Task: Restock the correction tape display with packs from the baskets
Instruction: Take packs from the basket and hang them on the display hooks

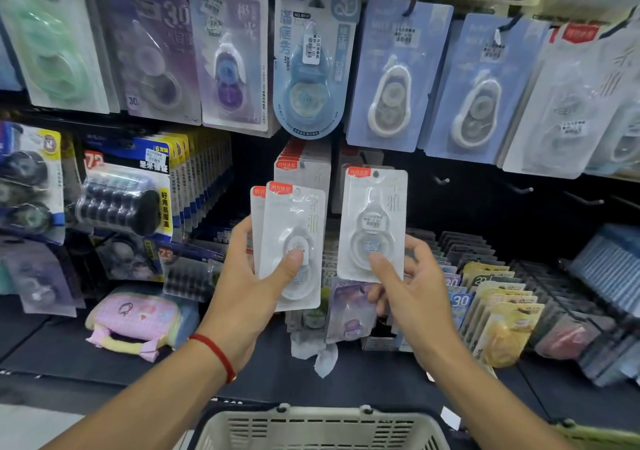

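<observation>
Left hand holds two packs, right hand one pack

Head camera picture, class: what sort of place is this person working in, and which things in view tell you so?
Most likely a stationery shop aisle. Carded correction tape packs hang on display hooks with price stickers, bare hooks wait for stock, and a shopping basket sits below. The left hand and right hand each hold white packs.

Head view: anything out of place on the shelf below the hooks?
Yes. A pink and yellow pouch lies loose on the dark shelf, left of the left hand, not hung or racked. A crumpled clear wrapper lies near the middle. Several hooks at right hang bare.
</observation>
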